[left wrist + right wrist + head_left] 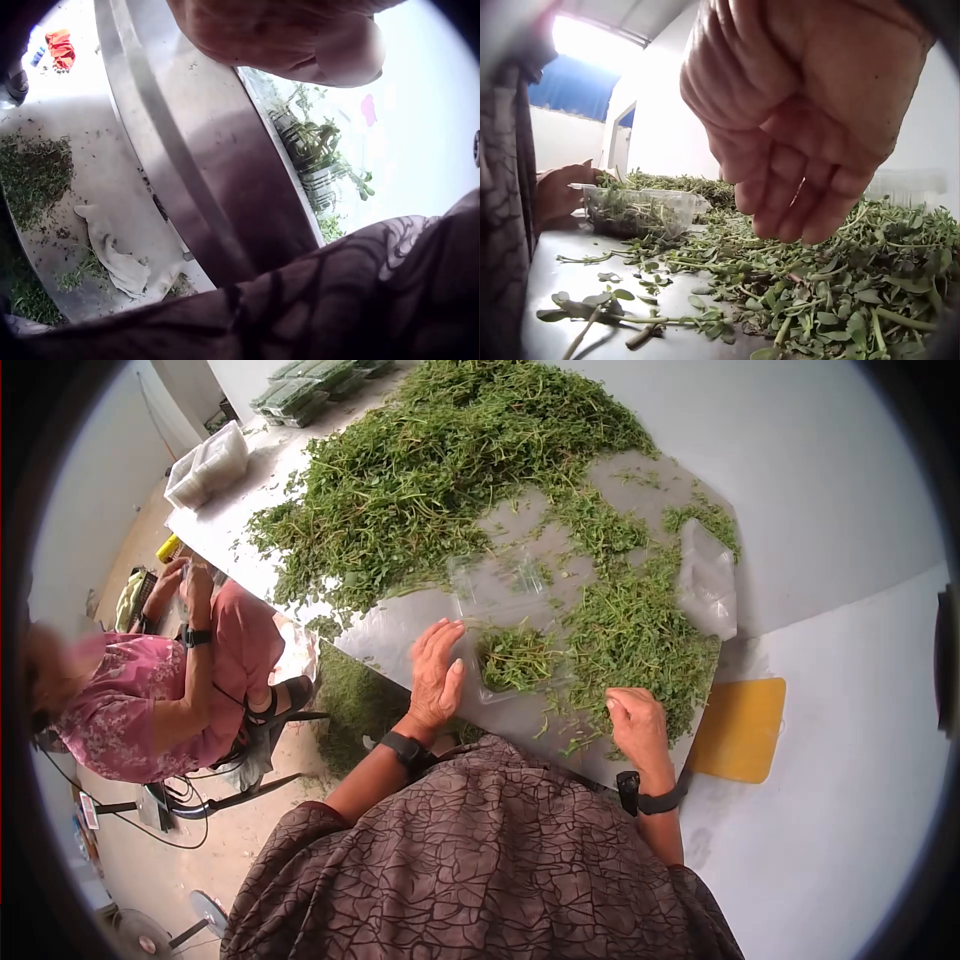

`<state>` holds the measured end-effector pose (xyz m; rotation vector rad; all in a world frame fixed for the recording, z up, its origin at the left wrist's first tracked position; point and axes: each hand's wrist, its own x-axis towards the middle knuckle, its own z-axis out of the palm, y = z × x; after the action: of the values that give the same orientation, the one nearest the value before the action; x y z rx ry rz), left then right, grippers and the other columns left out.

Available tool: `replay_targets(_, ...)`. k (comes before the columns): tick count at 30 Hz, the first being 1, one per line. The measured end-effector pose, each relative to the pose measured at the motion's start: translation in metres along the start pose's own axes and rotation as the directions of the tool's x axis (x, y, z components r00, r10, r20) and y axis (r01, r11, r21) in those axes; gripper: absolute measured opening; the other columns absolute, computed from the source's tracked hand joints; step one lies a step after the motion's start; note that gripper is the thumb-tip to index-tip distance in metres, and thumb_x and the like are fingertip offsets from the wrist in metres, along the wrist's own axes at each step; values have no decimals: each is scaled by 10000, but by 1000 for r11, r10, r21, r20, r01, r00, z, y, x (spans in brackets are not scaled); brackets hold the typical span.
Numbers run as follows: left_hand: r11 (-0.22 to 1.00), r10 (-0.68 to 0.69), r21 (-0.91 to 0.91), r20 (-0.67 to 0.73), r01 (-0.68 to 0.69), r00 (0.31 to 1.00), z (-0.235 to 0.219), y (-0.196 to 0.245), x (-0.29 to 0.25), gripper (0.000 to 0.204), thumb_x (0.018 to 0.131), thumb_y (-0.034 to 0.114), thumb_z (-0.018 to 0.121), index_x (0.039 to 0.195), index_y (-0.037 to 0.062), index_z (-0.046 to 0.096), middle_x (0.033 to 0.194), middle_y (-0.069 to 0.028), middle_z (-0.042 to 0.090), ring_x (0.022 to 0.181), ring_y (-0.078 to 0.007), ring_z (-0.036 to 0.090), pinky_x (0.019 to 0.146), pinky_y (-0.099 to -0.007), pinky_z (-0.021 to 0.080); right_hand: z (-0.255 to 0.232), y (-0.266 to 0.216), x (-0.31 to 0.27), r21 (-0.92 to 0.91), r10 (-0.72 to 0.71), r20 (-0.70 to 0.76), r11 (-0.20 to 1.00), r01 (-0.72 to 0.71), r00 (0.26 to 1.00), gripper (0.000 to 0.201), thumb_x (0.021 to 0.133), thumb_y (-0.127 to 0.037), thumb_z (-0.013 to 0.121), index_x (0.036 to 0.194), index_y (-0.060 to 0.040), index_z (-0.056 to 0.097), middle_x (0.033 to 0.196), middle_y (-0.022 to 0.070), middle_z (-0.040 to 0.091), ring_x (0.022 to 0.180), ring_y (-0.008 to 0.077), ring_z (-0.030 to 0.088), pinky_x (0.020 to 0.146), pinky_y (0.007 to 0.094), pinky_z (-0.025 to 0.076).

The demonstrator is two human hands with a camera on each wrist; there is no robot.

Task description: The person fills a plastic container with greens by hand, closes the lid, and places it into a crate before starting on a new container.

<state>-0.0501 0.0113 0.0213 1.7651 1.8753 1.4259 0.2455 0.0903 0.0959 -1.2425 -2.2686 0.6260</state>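
A clear plastic clamshell box (673, 216) sits on the metal table, its lid (500, 588) folded back away from me. Leafy green stems (515, 657) lie in its base. My left hand (436, 675) is at the box's left side, fingers fairly straight and thumb apart. Over the near right part of a loose heap of cut greens (635, 635) hovers my right hand (638, 728). Its fingers (780, 202) hang loosely bent towards the leaves, and no stem shows between them in the right wrist view.
A large mound of greens (430, 470) covers the table's far side. Stacked clear boxes (208, 465) and filled packs (310, 388) stand at the far left. A plastic bag (708, 580) lies at right, near a yellow board (740, 730). Another person (150, 700) sits at left.
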Motion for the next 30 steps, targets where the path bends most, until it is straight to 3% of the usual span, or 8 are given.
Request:
replay_targets(5,992,-83,-106,-84,74,993,8,5,1,422,917,236,417,1276,20,472,1343,-180,474,1290,-356,386,1078,-436,263,-4,5,-5,-23,12,-9,1000,-12,1000,115,798,-50,615,881,8,668,873,138,683,822,304,636,732,374,510)
replay_targets(8,994,-80,-78,-119,71,990,4,-3,4,369,909,107,446,1269,33,478,1268,-187,519,1213,-357,462,1014,-412,360,3,10,-6,-9,39,-7,999,-39,999,113,794,-49,621,881,6,668,870,143,680,821,305,636,727,375,509)
replay_targets(11,990,-138,-63,-224,127,965,12,-5,8,315,889,-41,507,1188,44,553,1077,-130,611,931,-217,613,793,-300,489,5,15,-10,-15,26,-43,1000,-27,999,115,791,-43,623,886,6,668,872,143,679,826,305,635,723,376,509)
replay_targets(14,993,-113,-45,-208,106,972,9,-2,15,232,881,-12,560,1103,43,596,971,-107,629,848,-199,623,751,-286,495,9,21,-13,7,37,-65,999,-37,997,118,792,-37,618,892,2,668,880,143,679,827,304,633,726,373,508)
replay_targets(16,986,-166,-44,-204,161,965,8,8,23,188,833,-5,598,1014,39,626,918,-136,624,844,-266,618,733,-334,505,10,24,-14,21,51,-69,999,-49,996,119,794,-33,613,895,-2,670,879,141,678,829,303,630,725,369,507)
replay_targets(25,989,-65,114,-274,99,960,7,15,34,108,782,0,677,837,32,590,759,-70,604,681,-173,588,636,-287,480,19,35,-14,147,169,-97,977,-154,981,110,825,-50,616,922,-40,665,854,110,655,752,259,617,675,347,492)
replay_targets(28,975,-24,208,-246,77,969,7,19,36,104,783,36,687,805,32,585,730,-77,597,649,-195,577,601,-306,475,20,34,-13,149,205,-93,970,-190,974,102,835,-59,615,923,-43,665,828,97,649,713,226,608,656,332,486)
replay_targets(30,973,-125,167,-183,156,975,9,23,33,119,748,69,691,776,79,576,725,-59,589,684,-258,561,634,-380,413,21,38,-11,154,203,-93,970,-187,975,100,841,-63,613,923,-44,667,824,92,647,704,211,605,650,325,483)
